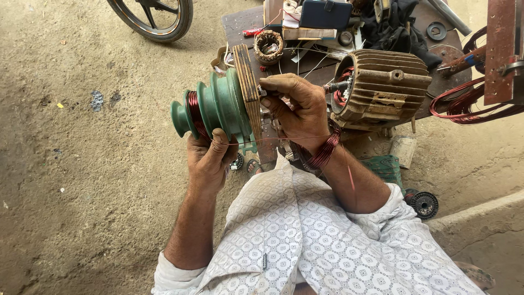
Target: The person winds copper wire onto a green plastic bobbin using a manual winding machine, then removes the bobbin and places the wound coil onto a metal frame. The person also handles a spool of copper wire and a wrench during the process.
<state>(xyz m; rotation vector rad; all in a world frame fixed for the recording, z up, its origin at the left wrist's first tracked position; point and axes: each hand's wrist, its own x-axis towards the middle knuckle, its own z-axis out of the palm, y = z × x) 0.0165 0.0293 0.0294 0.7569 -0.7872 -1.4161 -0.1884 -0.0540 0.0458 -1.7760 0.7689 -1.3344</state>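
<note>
Both hands [210, 158] [297, 106] cover green former [218, 106] base.

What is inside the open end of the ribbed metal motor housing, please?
Inside the ribbed motor housing, red copper wire windings show at the open end. Deeper inside cannot be seen; the casing covers it.

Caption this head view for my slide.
Left hand and right hand hold a green stepped former wound with copper wire.

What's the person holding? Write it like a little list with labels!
Left hand: grips the green stepped former from below
On the former: red copper wire in a groove
Right hand: at the wooden end plate
Right wrist: loops of copper wire coil
Behind: ribbed motor housing on a cluttered workbench
Ground: dirt floor
</note>
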